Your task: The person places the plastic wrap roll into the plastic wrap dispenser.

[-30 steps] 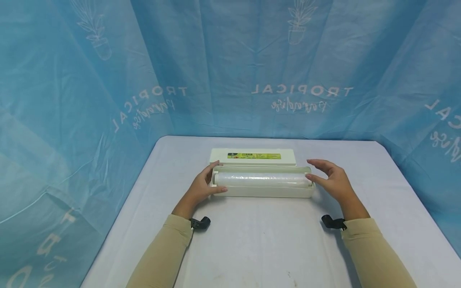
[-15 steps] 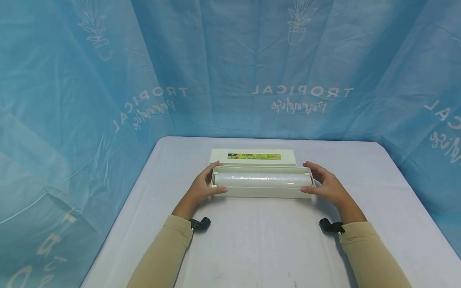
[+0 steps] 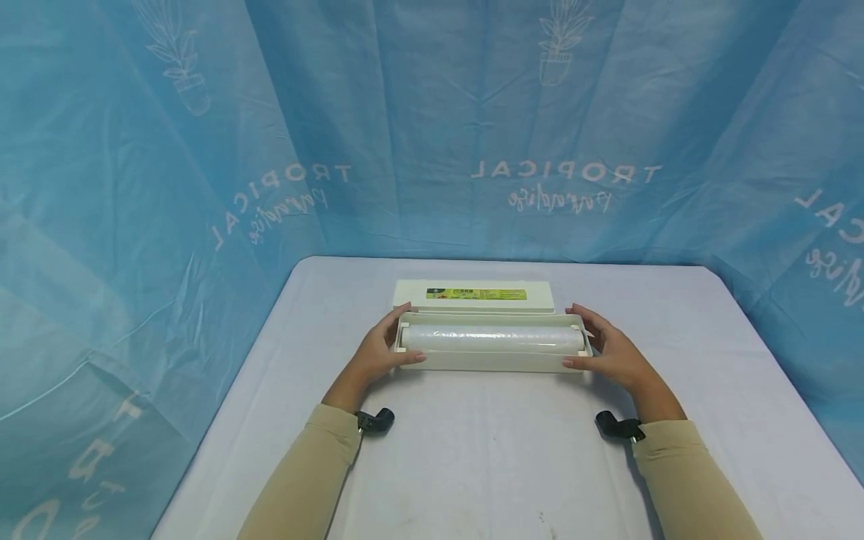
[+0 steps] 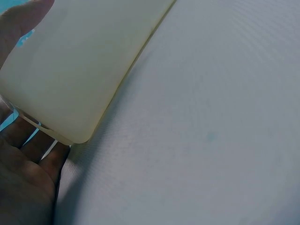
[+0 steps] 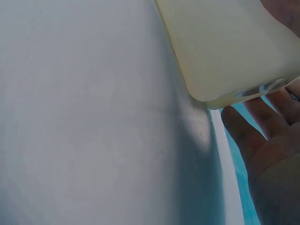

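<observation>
A long cream-white cling film box (image 3: 493, 363) lies crosswise on the table, its top open. Inside it rests a shiny roll of cling film (image 3: 496, 338). My left hand (image 3: 370, 357) grips the box's left end, thumb on the front wall and fingers behind. At the other end, my right hand (image 3: 622, 366) holds the box the same way. The left wrist view shows the front wall of the box (image 4: 89, 70) under the thumb, with the fingers (image 4: 35, 145) around its end. In the right wrist view, fingers (image 5: 241, 131) curve about the opposite end.
Right behind the box sits its cream lid (image 3: 405, 294), bearing a yellow-green label (image 3: 475, 293). A white cloth covers the table (image 3: 486, 465). Blue printed curtains (image 3: 432, 135) hang behind and along both sides. Each wrist carries a small black camera (image 3: 375, 421).
My right hand has moved slightly left and closed onto the right end of the box, its thumb dropping to the front wall. The left hand has stayed in place.
</observation>
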Demonstrator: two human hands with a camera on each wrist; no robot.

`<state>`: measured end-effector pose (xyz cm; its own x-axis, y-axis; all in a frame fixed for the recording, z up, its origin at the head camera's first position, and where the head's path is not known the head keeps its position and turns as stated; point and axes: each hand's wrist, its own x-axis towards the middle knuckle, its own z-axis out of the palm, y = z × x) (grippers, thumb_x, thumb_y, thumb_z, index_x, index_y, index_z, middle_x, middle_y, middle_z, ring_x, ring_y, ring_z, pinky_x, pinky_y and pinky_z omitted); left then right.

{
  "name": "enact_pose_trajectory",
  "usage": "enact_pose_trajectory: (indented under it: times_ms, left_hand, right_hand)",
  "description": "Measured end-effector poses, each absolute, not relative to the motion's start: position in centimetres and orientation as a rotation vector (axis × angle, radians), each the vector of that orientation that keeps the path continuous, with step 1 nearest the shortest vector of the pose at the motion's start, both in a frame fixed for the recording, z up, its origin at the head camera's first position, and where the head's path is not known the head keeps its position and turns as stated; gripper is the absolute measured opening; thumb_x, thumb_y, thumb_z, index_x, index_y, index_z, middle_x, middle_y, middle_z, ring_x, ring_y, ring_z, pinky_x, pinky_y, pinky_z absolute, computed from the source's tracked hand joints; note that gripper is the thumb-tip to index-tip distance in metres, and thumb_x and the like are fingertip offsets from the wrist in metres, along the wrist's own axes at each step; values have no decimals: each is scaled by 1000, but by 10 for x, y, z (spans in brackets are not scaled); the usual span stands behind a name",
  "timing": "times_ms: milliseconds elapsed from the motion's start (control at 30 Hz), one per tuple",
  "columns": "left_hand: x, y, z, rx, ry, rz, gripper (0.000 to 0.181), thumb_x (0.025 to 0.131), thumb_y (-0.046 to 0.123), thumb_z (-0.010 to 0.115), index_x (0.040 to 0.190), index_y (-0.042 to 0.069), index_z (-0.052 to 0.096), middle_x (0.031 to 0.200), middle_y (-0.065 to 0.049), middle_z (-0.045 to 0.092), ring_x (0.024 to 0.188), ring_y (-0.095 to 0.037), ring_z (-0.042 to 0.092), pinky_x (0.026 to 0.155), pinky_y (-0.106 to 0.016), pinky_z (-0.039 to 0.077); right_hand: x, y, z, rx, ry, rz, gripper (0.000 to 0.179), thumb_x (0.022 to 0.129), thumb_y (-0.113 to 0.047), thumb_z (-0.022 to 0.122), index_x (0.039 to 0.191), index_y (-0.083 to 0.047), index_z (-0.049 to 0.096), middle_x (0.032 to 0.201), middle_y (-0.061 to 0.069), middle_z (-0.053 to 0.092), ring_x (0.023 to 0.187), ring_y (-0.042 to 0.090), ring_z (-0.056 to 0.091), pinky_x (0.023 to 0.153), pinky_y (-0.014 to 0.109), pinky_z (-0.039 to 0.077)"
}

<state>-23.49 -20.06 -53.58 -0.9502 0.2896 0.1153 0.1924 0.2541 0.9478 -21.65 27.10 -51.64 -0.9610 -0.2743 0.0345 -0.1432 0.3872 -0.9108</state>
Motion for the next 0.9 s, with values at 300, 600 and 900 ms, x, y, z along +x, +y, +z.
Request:
enact_pose_trajectory:
  times_ms: [300,600,900]
  left_hand:
    - [-235,-200,-537,487,2398,1832,112,75,28,99,166,17,35,163,1,42,152,-24,33,122,-44,28]
    - [-235,-198,-537,497,2396,1826,111,76,24,98,166,16,33,163,1,41,153,-24,31,123,-44,27]
    - [-233,-200,-535,484,2409,1820,111,76,24,99,166,19,34,165,0,39,155,-23,27,124,-42,25]
  right_hand:
    - [-218,276,-527,-455,2496,-1699,113,79,-13,96,167,-9,26,164,13,38,152,38,30,119,43,34]
    - [-218,278,-536,-533,2439,-1818,110,80,-4,93,168,-12,27,163,15,37,149,38,34,104,13,40]
    - [-216,278,-540,-587,2348,-1916,108,84,3,88,169,-14,23,168,14,30,151,36,29,107,15,41]
